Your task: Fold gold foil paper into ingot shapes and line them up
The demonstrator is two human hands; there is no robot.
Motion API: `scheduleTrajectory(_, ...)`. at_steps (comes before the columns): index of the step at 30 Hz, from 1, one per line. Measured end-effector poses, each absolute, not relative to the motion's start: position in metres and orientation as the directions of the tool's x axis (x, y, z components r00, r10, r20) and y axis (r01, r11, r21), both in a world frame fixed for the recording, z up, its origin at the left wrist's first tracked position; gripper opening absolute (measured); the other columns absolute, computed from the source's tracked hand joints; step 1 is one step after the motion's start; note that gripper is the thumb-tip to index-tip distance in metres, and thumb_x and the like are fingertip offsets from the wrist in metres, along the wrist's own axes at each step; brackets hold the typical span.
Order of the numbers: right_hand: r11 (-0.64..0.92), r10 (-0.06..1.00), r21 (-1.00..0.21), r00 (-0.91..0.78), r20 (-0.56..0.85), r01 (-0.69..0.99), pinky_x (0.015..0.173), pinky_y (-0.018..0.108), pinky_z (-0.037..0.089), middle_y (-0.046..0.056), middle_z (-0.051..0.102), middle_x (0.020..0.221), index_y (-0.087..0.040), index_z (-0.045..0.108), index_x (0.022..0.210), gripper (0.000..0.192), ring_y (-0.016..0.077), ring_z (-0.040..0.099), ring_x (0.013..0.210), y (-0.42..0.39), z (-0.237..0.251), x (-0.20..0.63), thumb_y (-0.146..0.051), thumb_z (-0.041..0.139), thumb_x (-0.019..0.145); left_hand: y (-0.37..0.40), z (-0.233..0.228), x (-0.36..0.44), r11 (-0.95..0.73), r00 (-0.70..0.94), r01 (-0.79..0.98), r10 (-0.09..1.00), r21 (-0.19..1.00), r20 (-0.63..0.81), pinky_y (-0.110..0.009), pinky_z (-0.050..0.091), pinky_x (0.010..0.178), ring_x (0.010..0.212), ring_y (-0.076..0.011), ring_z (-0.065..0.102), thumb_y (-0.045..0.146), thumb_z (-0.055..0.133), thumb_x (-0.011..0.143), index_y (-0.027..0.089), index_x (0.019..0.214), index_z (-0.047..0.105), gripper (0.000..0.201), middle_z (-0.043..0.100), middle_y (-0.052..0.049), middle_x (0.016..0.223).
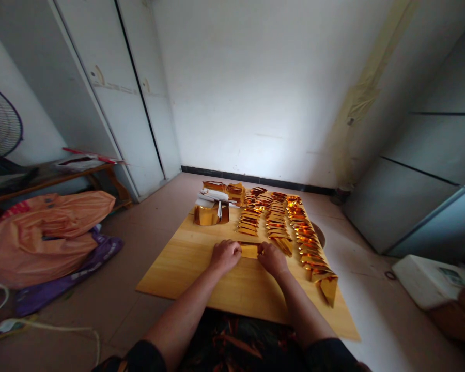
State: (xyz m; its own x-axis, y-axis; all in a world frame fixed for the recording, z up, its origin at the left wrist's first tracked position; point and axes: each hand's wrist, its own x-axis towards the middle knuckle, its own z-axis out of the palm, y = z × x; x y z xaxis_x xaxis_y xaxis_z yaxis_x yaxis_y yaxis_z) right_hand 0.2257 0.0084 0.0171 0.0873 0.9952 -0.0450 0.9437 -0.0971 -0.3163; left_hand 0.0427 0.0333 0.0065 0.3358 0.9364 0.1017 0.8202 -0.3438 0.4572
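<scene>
A small sheet of gold foil paper (249, 251) is stretched between my two hands, low over the wooden board. My left hand (227, 255) is closed with its fingers pinching the sheet's left end. At the right end, my right hand (273, 258) grips it the same way. Just beyond my right hand, folded gold foil pieces (279, 222) stand in rows, one tucked behind another. Another long row of folded foil pieces (308, 245) runs down the board's right side. Beyond my left hand lies a curved stack of gold foil sheets (207, 215).
The wooden board (178, 263) lies in front of me. A white packet (213, 195) sits by the foil stack. To the left are an orange bag (54, 232), a purple bag (70, 279) and a cable (62, 327). A white box (422, 281) stands on the right.
</scene>
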Motion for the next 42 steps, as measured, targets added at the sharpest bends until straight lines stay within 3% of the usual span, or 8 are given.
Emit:
scheduleTrajectory(2,-0.092,0.996,-0.311,0.083,-0.044,0.946,0.060,0.022,0.033,0.004,0.063,0.092,-0.022,0.065,0.088,0.017,0.0153,0.061,0.080,0.007,0.019,0.225,-0.018,0.053,0.077,0.032,0.007,0.045,-0.331,0.318,0.833,0.942,0.443,0.106,-0.028,0.038,0.078,0.090,-0.0174,0.058,0.022,0.062,0.077,0.022,0.082,0.065,0.006,0.068,0.000,0.089)
scheduleTrajectory(9,-0.111,0.994,-0.304,0.101,-0.047,0.946,0.062,0.023,0.034,0.006,0.058,0.099,-0.021,0.064,0.091,0.018,0.0140,0.059,0.078,0.003,0.024,0.222,-0.016,0.053,0.077,0.029,-0.002,0.044,-0.374,0.317,0.798,0.928,0.472,0.199,-0.029,0.038,0.080,0.092,-0.0185,0.057,0.021,0.066,0.073,0.023,0.099,0.063,0.026,0.066,-0.001,0.093)
scheduleTrajectory(13,-0.115,0.993,-0.314,0.106,-0.043,0.943,0.061,0.023,0.033,0.005,0.058,0.097,-0.020,0.063,0.088,0.017,0.0133,0.058,0.075,0.002,0.024,0.222,-0.015,0.051,0.078,0.028,-0.007,0.041,-0.449,0.343,0.740,0.892,0.501,0.294,-0.028,0.039,0.079,0.090,-0.0177,0.055,0.012,0.061,0.074,0.022,0.083,0.065,0.014,0.063,-0.001,0.087)
scheduleTrajectory(20,-0.043,0.999,-0.391,0.042,-0.011,0.919,0.064,0.021,0.035,0.003,0.059,0.091,-0.018,0.064,0.078,0.014,0.0124,0.057,0.077,-0.002,0.015,0.228,-0.011,0.053,0.074,0.027,-0.010,0.039,-0.501,0.378,0.673,0.866,0.545,0.329,-0.025,0.042,0.077,0.087,-0.0154,0.054,0.000,0.053,0.071,0.020,0.069,0.065,0.023,0.060,-0.002,0.081)
scheduleTrajectory(27,0.006,1.000,-0.508,0.010,0.029,0.862,0.062,0.021,0.036,0.002,0.057,0.083,-0.016,0.061,0.068,0.002,0.0124,0.053,0.071,-0.003,0.011,0.233,-0.017,0.061,0.067,0.025,-0.007,0.041,-0.508,0.387,0.682,0.861,0.526,0.330,-0.027,0.042,0.076,0.082,-0.0166,0.055,0.009,0.059,0.070,0.019,0.064,0.063,0.012,0.061,-0.003,0.077)
scheduleTrajectory(31,-0.003,0.991,-0.540,0.074,0.110,0.842,0.060,0.021,0.036,0.000,0.051,0.076,-0.017,0.053,0.068,0.011,0.0117,0.049,0.065,-0.005,0.005,0.236,-0.012,0.060,0.060,0.026,-0.009,0.041,-0.519,0.370,0.671,0.853,0.529,0.367,-0.026,0.041,0.072,0.079,-0.0157,0.053,0.008,0.059,0.067,0.019,0.061,0.057,0.012,0.058,-0.001,0.074)
scheduleTrajectory(37,0.028,0.960,-0.638,0.157,0.232,0.770,0.067,0.025,0.042,0.002,0.054,0.089,-0.019,0.047,0.092,0.036,0.0163,0.054,0.077,-0.005,-0.011,0.240,-0.015,0.060,0.058,0.026,-0.012,0.040,-0.501,0.304,0.667,0.858,0.551,0.414,-0.026,0.040,0.069,0.076,-0.0152,0.050,0.010,0.059,0.063,0.020,0.072,0.046,0.019,0.053,0.001,0.077)
scheduleTrajectory(42,0.074,0.959,-0.640,0.122,0.257,0.765,0.073,0.027,0.044,0.003,0.055,0.092,-0.021,0.046,0.093,0.036,0.0176,0.056,0.083,-0.005,-0.014,0.241,-0.014,0.059,0.060,0.026,-0.018,0.040,-0.466,0.254,0.648,0.878,0.602,0.406,-0.027,0.044,0.071,0.079,-0.0155,0.052,0.013,0.060,0.061,0.021,0.083,0.044,0.028,0.051,0.001,0.082)
